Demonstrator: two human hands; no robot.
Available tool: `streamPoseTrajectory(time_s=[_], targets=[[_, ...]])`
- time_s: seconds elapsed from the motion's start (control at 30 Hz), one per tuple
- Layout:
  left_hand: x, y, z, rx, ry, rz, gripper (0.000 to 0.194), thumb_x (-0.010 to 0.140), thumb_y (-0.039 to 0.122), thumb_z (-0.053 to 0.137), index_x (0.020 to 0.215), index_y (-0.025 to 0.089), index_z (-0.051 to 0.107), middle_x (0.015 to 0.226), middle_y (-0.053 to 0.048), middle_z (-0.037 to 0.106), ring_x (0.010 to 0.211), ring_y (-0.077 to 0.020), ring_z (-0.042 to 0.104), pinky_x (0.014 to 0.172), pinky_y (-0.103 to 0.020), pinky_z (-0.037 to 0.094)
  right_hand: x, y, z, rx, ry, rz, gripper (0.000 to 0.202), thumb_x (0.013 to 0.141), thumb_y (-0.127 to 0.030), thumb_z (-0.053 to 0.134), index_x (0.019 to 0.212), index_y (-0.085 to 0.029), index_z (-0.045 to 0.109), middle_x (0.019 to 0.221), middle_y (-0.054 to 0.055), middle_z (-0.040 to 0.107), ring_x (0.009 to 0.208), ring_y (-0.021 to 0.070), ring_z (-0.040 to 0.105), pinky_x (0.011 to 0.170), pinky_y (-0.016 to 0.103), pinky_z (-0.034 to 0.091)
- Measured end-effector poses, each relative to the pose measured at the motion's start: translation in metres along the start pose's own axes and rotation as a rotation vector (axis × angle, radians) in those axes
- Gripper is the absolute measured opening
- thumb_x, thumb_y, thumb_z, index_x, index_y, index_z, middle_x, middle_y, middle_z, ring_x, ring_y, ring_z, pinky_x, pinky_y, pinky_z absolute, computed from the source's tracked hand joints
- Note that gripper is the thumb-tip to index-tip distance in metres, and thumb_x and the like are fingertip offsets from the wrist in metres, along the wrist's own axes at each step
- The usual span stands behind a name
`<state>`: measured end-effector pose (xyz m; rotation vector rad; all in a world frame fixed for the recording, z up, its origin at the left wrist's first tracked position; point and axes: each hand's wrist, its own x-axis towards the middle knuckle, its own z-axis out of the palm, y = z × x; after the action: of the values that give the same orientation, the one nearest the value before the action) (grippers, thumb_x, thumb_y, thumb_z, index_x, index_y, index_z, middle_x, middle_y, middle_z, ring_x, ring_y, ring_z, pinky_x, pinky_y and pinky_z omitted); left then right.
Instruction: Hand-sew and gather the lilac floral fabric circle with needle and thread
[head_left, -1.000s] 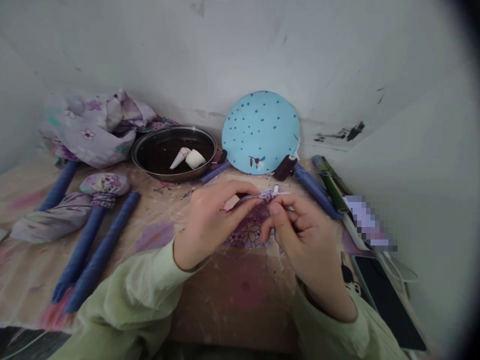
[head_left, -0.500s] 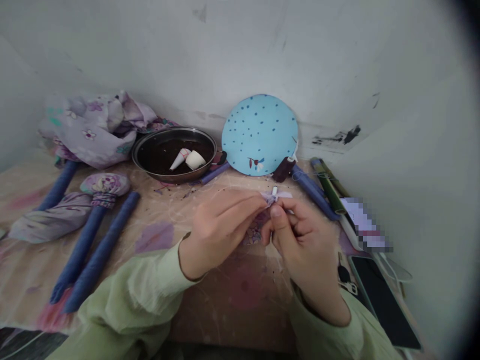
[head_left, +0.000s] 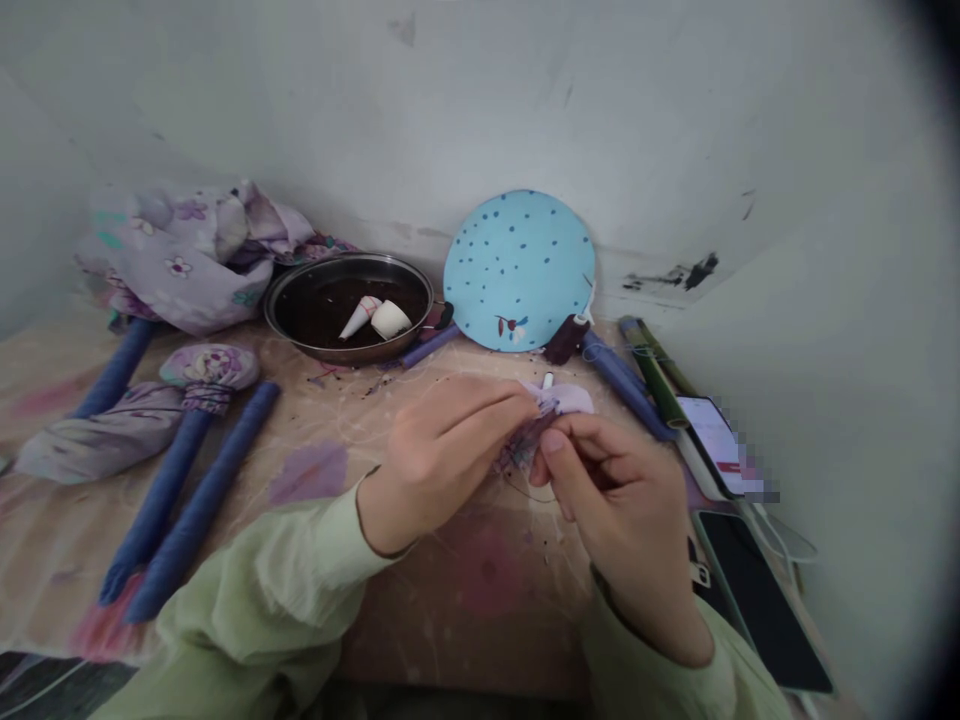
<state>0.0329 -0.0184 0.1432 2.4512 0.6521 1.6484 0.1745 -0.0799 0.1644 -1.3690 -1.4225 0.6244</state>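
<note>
My left hand point(head_left: 450, 450) is closed around a small piece of light purple floral cloth point(head_left: 571, 397), gathered in front of my fingertips. A short white stick-like tip point(head_left: 548, 381) stands up from the gathered cloth. Close beside the cloth on its right, my right hand point(head_left: 611, 480) is closed, thumb against forefinger. Whatever is in that pinch is too small to make out. Part of the patterned cloth hangs below, between the two hands.
Behind my hands stand a dark pan point(head_left: 330, 352) with white pieces in it, a blue dotted disc point(head_left: 517, 260) and a dark thread spool point(head_left: 566, 340). Blue rods point(head_left: 214, 500) and bundled cloth point(head_left: 180, 270) lie left. Bamboo point(head_left: 660, 385) and phones point(head_left: 761, 590) are at right.
My right hand has moved slightly right and down, away from the cloth. More of the purple cloth now shows between my hands. My left hand has barely moved.
</note>
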Motion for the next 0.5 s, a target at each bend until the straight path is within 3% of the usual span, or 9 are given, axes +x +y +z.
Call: streamPoseTrajectory(time_s=[0.23,0.5], targets=[[-0.0004,0.0002,0.0006,0.0,-0.023,-0.019,0.017,0.082,0.008,0.059,0.097,0.014,0.064,0.098,-0.008,0.07,0.091,-0.015,0.066,0.081,-0.027,0.056,0.0004,0.0031,0.0009,0.095,0.005,0.038,0.016,0.086,-0.023,0.055,0.071,-0.017,0.058,0.053,-0.003,0.055,0.038,0.005,0.04,0.037,0.019,0.032],[-0.0013,-0.0013,0.0038,-0.059,-0.033,0.029,0.017,0.08,0.005,0.061,0.094,0.013,0.064,0.096,-0.009,0.071,0.089,-0.0145,0.066,0.081,-0.026,0.055,-0.0012,0.0028,0.0013,0.048,0.039,0.022,0.022,0.088,-0.025,0.052,0.067,-0.017,0.055,0.049,-0.004,0.051,0.039,0.0067,0.043,0.038,0.02,0.035]])
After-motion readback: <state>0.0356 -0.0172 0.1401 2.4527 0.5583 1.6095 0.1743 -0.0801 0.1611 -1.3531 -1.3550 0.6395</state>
